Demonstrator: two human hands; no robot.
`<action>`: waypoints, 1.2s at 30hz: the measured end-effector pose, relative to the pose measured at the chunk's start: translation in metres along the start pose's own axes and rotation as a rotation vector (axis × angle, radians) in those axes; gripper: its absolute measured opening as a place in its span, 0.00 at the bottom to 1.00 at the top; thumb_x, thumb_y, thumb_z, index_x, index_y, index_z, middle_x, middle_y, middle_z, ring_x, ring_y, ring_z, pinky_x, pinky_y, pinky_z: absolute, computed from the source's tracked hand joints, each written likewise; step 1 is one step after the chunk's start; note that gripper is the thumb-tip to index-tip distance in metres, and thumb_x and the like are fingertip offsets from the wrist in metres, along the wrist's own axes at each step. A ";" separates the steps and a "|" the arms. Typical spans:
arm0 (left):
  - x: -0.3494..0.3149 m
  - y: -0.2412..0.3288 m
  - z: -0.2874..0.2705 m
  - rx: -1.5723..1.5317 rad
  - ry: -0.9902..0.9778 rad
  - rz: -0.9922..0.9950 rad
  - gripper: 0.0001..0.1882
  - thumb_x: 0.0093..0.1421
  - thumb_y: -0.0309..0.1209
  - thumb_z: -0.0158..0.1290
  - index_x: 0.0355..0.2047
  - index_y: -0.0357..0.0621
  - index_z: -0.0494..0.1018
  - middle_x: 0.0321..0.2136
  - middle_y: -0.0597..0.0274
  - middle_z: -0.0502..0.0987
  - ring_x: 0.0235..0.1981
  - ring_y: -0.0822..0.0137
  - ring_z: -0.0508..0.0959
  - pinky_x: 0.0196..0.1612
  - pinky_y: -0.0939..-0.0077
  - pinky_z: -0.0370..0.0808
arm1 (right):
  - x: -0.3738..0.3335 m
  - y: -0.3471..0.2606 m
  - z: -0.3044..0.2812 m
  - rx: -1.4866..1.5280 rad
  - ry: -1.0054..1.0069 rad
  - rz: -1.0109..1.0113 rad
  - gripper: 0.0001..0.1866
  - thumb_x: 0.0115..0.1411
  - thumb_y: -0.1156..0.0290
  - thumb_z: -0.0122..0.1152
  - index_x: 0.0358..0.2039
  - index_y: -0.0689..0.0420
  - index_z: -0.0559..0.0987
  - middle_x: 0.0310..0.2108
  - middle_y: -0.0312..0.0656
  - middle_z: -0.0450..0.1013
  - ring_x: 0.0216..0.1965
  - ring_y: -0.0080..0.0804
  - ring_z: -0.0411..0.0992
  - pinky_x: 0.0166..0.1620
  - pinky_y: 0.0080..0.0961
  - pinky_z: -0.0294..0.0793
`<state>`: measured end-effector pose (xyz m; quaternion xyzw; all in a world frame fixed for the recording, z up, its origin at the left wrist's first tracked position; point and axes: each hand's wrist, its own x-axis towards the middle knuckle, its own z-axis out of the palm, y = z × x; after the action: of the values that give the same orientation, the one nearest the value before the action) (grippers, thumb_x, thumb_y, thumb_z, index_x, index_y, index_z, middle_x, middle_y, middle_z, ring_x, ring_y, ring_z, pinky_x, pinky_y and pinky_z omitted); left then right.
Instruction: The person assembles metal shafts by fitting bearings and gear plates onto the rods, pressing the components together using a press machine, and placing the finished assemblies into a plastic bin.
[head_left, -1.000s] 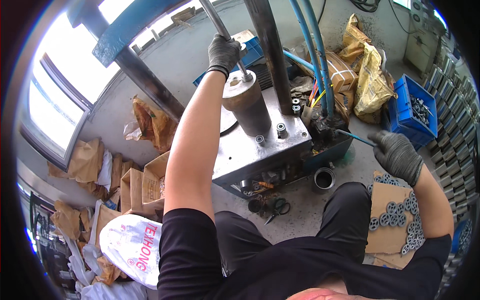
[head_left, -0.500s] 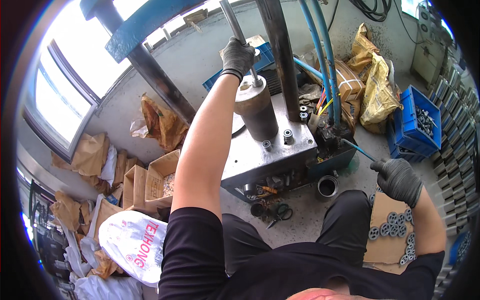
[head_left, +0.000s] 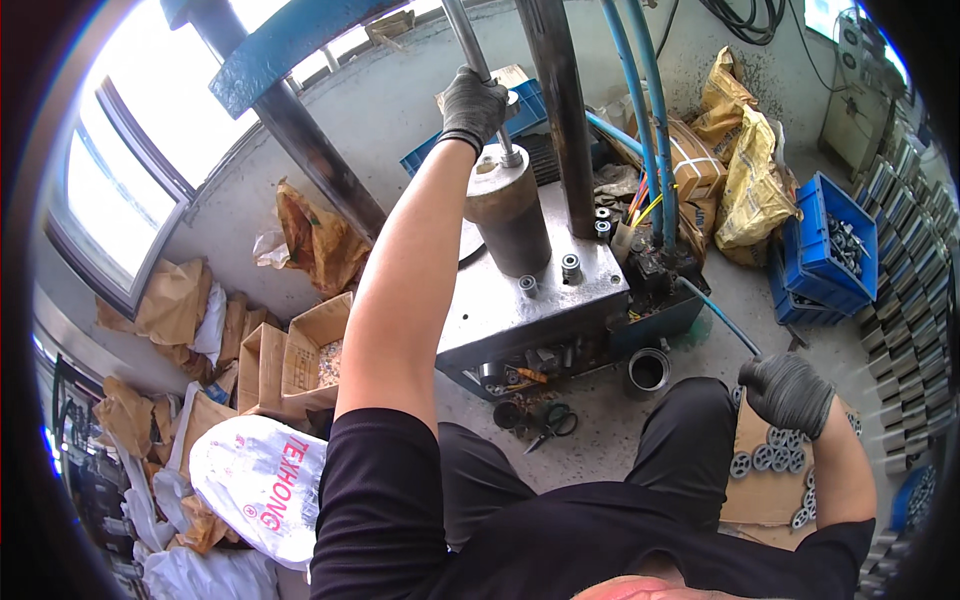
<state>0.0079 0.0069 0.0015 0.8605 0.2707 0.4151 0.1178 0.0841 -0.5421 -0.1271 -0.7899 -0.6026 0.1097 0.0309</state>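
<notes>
My left hand (head_left: 474, 105), in a dark grey glove, is closed around an upright metal rod (head_left: 464, 35). Its lower end meets the top of a thick steel cylinder (head_left: 513, 225) standing on the press bed (head_left: 480, 325). A small round metal end shows beside my fingers; what it belongs to is partly hidden. At the right, my gloved right hand (head_left: 790, 393) grips the end of a thin blue lever (head_left: 722, 318) that runs down from a dark valve block (head_left: 655, 275). Two small ringed metal parts, one a short sleeve (head_left: 571, 268), stand on the bed near the cylinder.
Dark press columns (head_left: 560, 120) rise beside my left arm. Blue hoses (head_left: 640, 110) hang behind the valve block. On the floor are a metal can (head_left: 648, 370), scissors (head_left: 553, 425) and cardboard (head_left: 765, 492) bearing several spoked wheels. Blue crates (head_left: 838, 240) stand right, open cartons (head_left: 310, 355) left.
My right hand has moved down, swinging the blue lever's end lower. The left hand stays on the rod with little shift. The whole view has tilted slightly.
</notes>
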 end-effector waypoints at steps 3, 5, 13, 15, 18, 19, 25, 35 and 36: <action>-0.003 0.004 -0.003 0.031 0.009 0.001 0.26 0.51 0.38 0.72 0.42 0.36 0.73 0.32 0.50 0.82 0.39 0.54 0.86 0.47 0.61 0.83 | 0.005 0.002 -0.002 0.049 0.145 -0.003 0.11 0.55 0.69 0.59 0.36 0.57 0.84 0.31 0.54 0.79 0.36 0.56 0.79 0.41 0.48 0.79; -0.004 0.009 -0.006 -0.042 -0.009 -0.097 0.24 0.52 0.37 0.71 0.42 0.36 0.73 0.31 0.49 0.83 0.38 0.54 0.86 0.46 0.61 0.83 | 0.005 0.002 0.001 0.064 0.234 -0.033 0.11 0.56 0.68 0.59 0.37 0.57 0.84 0.30 0.53 0.80 0.35 0.56 0.79 0.41 0.48 0.79; -0.002 0.009 -0.006 0.007 0.000 -0.082 0.22 0.54 0.35 0.68 0.42 0.36 0.72 0.30 0.49 0.84 0.37 0.54 0.87 0.45 0.62 0.84 | 0.001 0.002 0.000 0.043 0.081 -0.004 0.11 0.56 0.68 0.60 0.37 0.57 0.85 0.30 0.52 0.80 0.34 0.55 0.80 0.41 0.48 0.80; -0.003 0.008 -0.005 0.006 0.014 -0.076 0.23 0.54 0.36 0.68 0.43 0.36 0.72 0.30 0.49 0.84 0.37 0.54 0.87 0.45 0.62 0.84 | 0.002 0.001 -0.001 0.030 0.094 -0.012 0.11 0.56 0.68 0.60 0.37 0.57 0.84 0.30 0.52 0.80 0.34 0.55 0.80 0.41 0.48 0.79; -0.005 0.009 -0.006 -0.005 0.005 -0.085 0.23 0.55 0.36 0.68 0.43 0.35 0.72 0.30 0.49 0.84 0.36 0.54 0.87 0.44 0.62 0.84 | 0.003 -0.001 -0.001 -0.069 -0.051 -0.018 0.10 0.57 0.68 0.60 0.36 0.57 0.84 0.30 0.53 0.80 0.34 0.55 0.80 0.40 0.48 0.79; -0.005 0.010 -0.007 -0.019 -0.002 -0.080 0.22 0.55 0.36 0.68 0.43 0.35 0.72 0.30 0.50 0.84 0.36 0.55 0.87 0.44 0.62 0.84 | 0.003 -0.001 -0.002 -0.158 -0.218 -0.010 0.10 0.57 0.68 0.61 0.36 0.58 0.84 0.31 0.53 0.80 0.34 0.55 0.80 0.40 0.47 0.79; -0.009 0.015 -0.009 -0.045 0.016 -0.112 0.21 0.55 0.34 0.68 0.41 0.35 0.72 0.30 0.49 0.84 0.34 0.55 0.87 0.45 0.62 0.85 | 0.004 0.002 -0.005 -0.002 0.098 0.041 0.14 0.59 0.67 0.58 0.41 0.57 0.86 0.35 0.54 0.81 0.38 0.53 0.81 0.46 0.47 0.80; -0.007 0.007 -0.003 -0.067 -0.004 -0.120 0.21 0.53 0.37 0.69 0.39 0.36 0.73 0.29 0.51 0.84 0.34 0.55 0.87 0.46 0.62 0.83 | 0.020 0.000 -0.022 -0.002 0.273 -0.018 0.12 0.58 0.71 0.61 0.42 0.57 0.83 0.33 0.54 0.79 0.36 0.57 0.79 0.43 0.47 0.79; -0.007 0.006 -0.002 -0.040 0.014 -0.112 0.21 0.53 0.37 0.69 0.40 0.37 0.73 0.29 0.51 0.84 0.34 0.55 0.87 0.47 0.62 0.83 | 0.038 0.000 -0.030 -0.047 0.502 -0.057 0.10 0.60 0.72 0.60 0.42 0.57 0.82 0.34 0.54 0.79 0.37 0.56 0.79 0.42 0.46 0.79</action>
<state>0.0051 -0.0014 0.0008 0.8385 0.3107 0.4195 0.1561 0.1003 -0.5030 -0.1028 -0.7755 -0.6005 -0.1045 0.1644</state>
